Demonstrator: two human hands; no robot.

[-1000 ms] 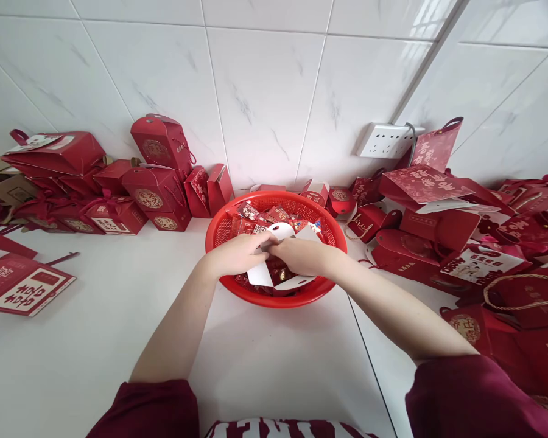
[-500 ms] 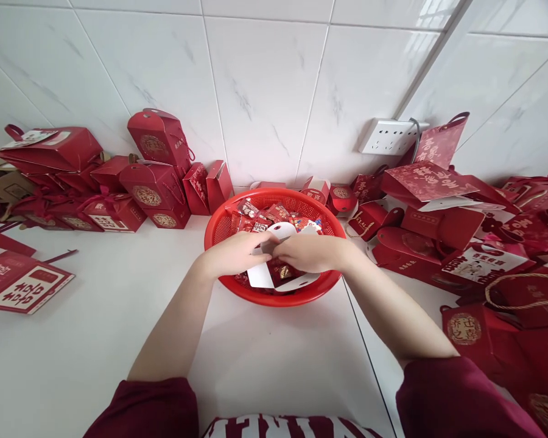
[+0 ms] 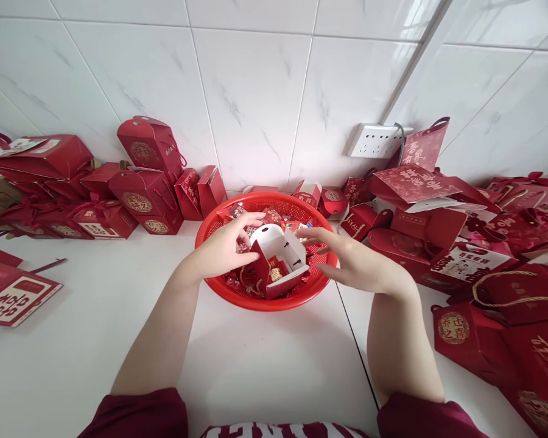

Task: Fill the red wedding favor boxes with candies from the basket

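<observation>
An opened red candy box [image 3: 281, 258] with a white inside rests tilted in a red plastic basket [image 3: 267, 302], its flaps spread. Gold-and-red wrapped sweets [image 3: 277, 271] lie in the bottom of the box. My left hand [image 3: 226, 246] is at the box's left side, fingers apart and curved; its thumb reaches the box's edge, and I cannot tell whether it presses on it. To the right, my right hand [image 3: 356, 258] hovers over the basket's rim with fingers spread and nothing in them. Loose red packets [image 3: 237, 211] lie around the box.
Red gift boxes stand stacked along the wall at the left [image 3: 148, 198]. A crowded pile of red boxes and bags [image 3: 415, 234] covers the right side. One flat red box [image 3: 18, 292] lies at far left. A white power strip [image 3: 377, 141] is on the tiled wall.
My hands have drawn apart from inside the box, the right one moving right and off it. The box's inside and the sweets now show. The view has shifted slightly.
</observation>
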